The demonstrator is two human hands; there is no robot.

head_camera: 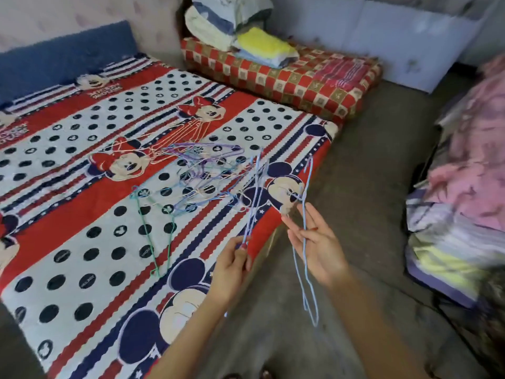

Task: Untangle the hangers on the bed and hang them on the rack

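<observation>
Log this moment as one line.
left hand: pinches blue hanger | right hand: holds another | tangle: on bed

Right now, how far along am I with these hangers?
Early on. Each hand holds a light blue hanger lifted clear of the bed: left hand, right hand. A tangle of purple and blue hangers, pink ones and a green hanger remain on the bed. No rack is in view.

You're facing a pale pink wall (pixel 82 12) w/ grey concrete floor (pixel 369 187) & red checkered mattress (pixel 300 83) lying behind.
</observation>
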